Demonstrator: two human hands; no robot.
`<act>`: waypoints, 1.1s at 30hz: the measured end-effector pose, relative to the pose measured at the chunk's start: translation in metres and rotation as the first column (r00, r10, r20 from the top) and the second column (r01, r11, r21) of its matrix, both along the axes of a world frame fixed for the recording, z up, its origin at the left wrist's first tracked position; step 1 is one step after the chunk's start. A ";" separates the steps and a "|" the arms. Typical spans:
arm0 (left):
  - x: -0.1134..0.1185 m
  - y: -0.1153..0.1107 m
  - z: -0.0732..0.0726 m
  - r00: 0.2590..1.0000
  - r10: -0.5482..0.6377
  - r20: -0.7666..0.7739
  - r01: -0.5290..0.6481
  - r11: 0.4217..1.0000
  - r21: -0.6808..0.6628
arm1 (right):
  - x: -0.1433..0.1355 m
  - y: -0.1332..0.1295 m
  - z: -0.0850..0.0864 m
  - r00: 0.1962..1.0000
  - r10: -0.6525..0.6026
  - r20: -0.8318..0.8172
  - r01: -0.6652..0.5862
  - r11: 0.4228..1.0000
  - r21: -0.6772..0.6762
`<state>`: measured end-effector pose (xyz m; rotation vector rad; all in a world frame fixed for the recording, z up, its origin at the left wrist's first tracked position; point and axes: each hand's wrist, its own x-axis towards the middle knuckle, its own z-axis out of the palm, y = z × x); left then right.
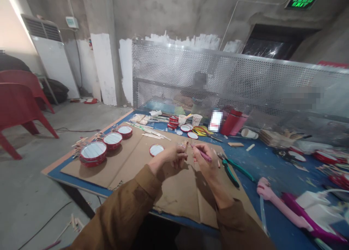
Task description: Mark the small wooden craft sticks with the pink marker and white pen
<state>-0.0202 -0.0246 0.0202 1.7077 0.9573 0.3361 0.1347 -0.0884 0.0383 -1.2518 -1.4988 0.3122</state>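
Above the cardboard sheet (174, 199), my left hand (174, 156) pinches a short, thin wooden stick (187, 146) upright. My right hand (203, 159) is closed round a slim purple pen-like tool (205, 155), its tip pointing toward the stick; I cannot make out whether they touch. Small pale bits (182, 143) lie just behind the hands, partly hidden. A red-rimmed round piece with a white top (156, 150) rests beyond my left wrist. Beside my right hand lie pliers with green handles (230, 173).
Stacks of red-rimmed rounds (93, 153) stand at the cardboard's left. Thin sticks (148, 130), paper cups (196, 119), yellow-handled scissors (200, 130) and a red bottle (231, 122) line the back. A pink glue gun (283, 204) and magenta power strip (321, 226) lie right. A perforated metal screen (169, 68) stands behind.
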 end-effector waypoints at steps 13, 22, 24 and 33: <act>-0.002 0.003 -0.005 1.000 0.005 0.029 -0.005 1.000 0.000 | -0.002 -0.004 0.003 0.996 0.078 0.048 -0.077 0.997 -0.028; -0.001 0.006 -0.009 0.999 -0.013 0.036 0.013 1.000 0.003 | 0.003 0.002 -0.004 0.999 -0.017 -0.032 0.018 0.999 0.028; -0.001 0.006 -0.010 0.999 -0.016 0.048 0.016 1.000 -0.002 | 0.004 0.004 -0.007 0.997 0.000 -0.076 0.002 1.000 0.027; -0.001 0.005 -0.007 0.999 -0.026 0.023 0.026 1.000 -0.002 | -0.001 0.000 -0.002 0.984 0.084 -0.158 -0.090 0.996 -0.029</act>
